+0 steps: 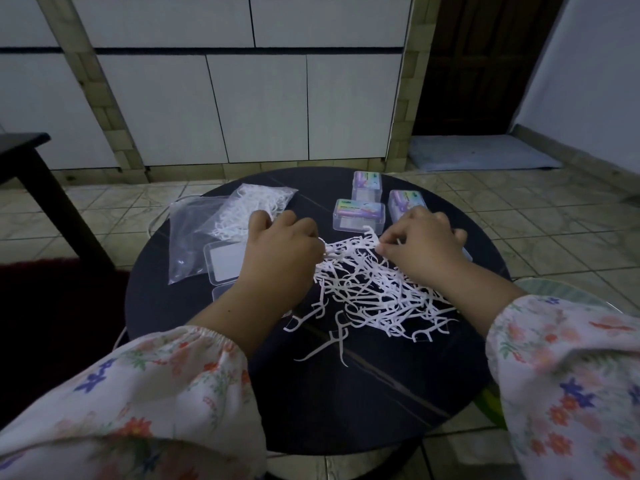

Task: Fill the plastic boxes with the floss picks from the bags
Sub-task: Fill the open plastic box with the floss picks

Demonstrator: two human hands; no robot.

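Note:
A loose heap of white floss picks (370,289) lies on the round dark table (311,403). My left hand (282,251) has curled fingers at the heap's left edge and grips a few picks. My right hand (424,242) pinches picks at the heap's far right edge. An open clear plastic box (225,261) lies left of my left hand, partly under it. Behind it lie an empty clear bag (188,237) and a bag still holding floss picks (249,206). Three closed labelled boxes (358,214) stand at the back.
A dark bench or table leg (45,188) stands at the left on the tiled floor. White cabinet doors (256,109) fill the wall behind. A grey mat (481,152) lies at the back right. A green stool edge (491,407) shows by my right sleeve.

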